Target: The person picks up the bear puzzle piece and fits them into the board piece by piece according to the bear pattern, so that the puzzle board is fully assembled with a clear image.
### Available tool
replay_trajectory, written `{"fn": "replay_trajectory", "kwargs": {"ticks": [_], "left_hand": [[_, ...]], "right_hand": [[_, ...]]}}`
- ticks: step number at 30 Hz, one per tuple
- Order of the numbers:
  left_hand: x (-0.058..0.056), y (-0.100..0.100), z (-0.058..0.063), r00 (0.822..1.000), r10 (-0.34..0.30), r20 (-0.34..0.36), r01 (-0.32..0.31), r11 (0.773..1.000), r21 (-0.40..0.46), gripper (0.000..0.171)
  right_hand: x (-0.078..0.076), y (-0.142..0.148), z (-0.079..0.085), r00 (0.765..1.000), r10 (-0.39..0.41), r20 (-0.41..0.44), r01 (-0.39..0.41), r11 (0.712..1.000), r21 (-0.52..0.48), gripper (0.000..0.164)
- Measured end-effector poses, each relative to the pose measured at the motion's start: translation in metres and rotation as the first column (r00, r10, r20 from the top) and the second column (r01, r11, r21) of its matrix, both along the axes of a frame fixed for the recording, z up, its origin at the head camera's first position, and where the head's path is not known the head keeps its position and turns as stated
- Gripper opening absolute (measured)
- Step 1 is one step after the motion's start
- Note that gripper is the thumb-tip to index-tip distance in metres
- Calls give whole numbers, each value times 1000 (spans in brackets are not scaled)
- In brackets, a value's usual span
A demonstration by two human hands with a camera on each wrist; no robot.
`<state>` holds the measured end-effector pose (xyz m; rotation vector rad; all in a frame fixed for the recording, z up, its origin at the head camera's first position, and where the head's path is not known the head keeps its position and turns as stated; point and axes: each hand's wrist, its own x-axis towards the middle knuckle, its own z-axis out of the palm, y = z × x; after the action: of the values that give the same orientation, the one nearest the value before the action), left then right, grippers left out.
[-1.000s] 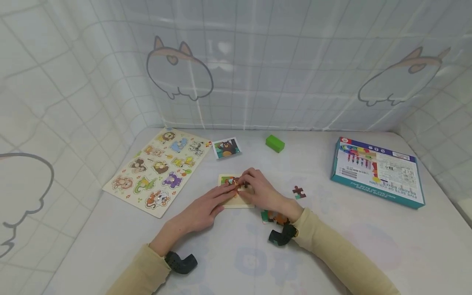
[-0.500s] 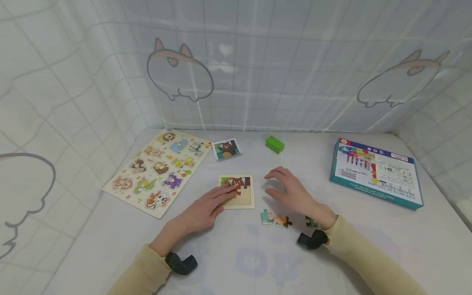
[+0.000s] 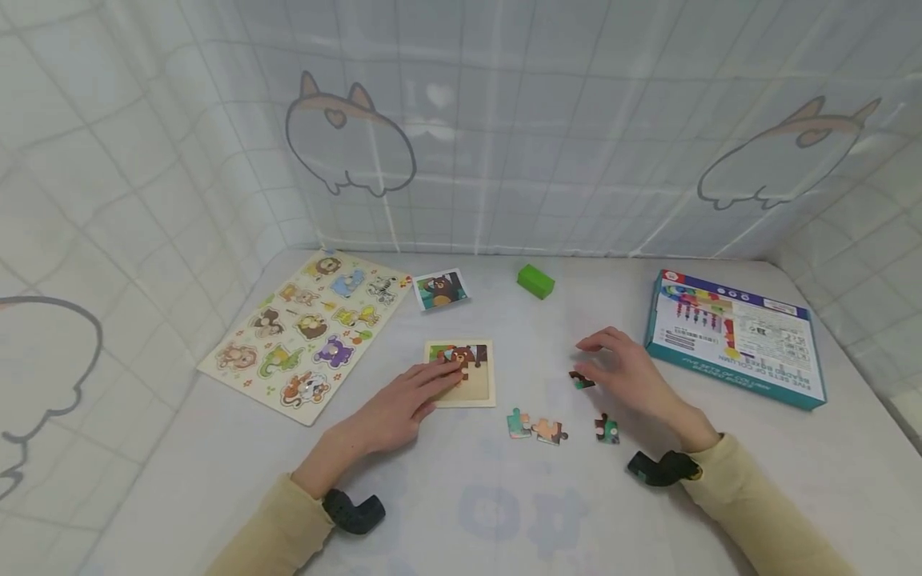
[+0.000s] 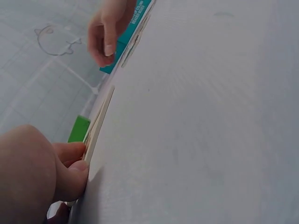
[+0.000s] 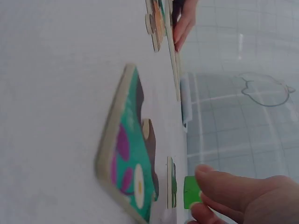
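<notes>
My left hand (image 3: 394, 406) rests with extended fingers on the small square puzzle tray (image 3: 471, 394), where part of a bear picture shows. In the left wrist view, its thumb and fingers (image 4: 70, 154) lie at the tray's near edge. My right hand (image 3: 634, 378) hovers on the right, thumb and fingers apart, beside a dark jigsaw piece (image 3: 580, 380). Nearer me lies a brown and green jigsaw piece (image 3: 607, 430), large in the right wrist view with purple and white markings (image 5: 133, 158). A teal piece (image 3: 517, 423) and an orange piece (image 3: 550, 430) lie right of the tray.
An animal puzzle board (image 3: 306, 336) lies at the left. Behind the tray are a bear picture card (image 3: 441, 290) and a green block (image 3: 536, 282). A flat teal-edged box (image 3: 735, 340) lies at the right. Patterned curtain-like walls (image 3: 547, 160) enclose the table.
My right hand has left the tray and moved rightward, uncovering the loose pieces, to beside the dark jigsaw piece. My left hand has stayed on the tray.
</notes>
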<state>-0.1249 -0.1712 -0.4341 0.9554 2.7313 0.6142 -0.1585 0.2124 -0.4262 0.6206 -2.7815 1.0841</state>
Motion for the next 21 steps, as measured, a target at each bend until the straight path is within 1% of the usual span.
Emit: {"fn": "replay_trajectory", "kwargs": {"ticks": [4, 7, 11, 15, 21], "left_hand": [[0, 0, 0, 1000, -5, 4, 5, 1000, 11, 56], [1, 0, 0, 1000, -11, 3, 11, 1000, 13, 55], [1, -1, 0, 1000, -10, -3, 10, 1000, 9, 56], [1, -2, 0, 1000, -14, -11, 14, 1000, 7, 56], [1, -3, 1, 1000, -12, -10, 12, 1000, 0, 56]], "right_hand": [[-1, 3, -1, 1000, 11, 5, -11, 1000, 27, 26], [0, 6, -1, 999, 8, 45, -10, 998, 54, 25], [1, 7, -2, 994, 16, 111, -26, 996, 89, 29], [1, 6, -3, 993, 37, 109, -47, 995, 91, 32], [1, 5, -5, 993, 90, 72, -94, 994, 52, 28]]}}
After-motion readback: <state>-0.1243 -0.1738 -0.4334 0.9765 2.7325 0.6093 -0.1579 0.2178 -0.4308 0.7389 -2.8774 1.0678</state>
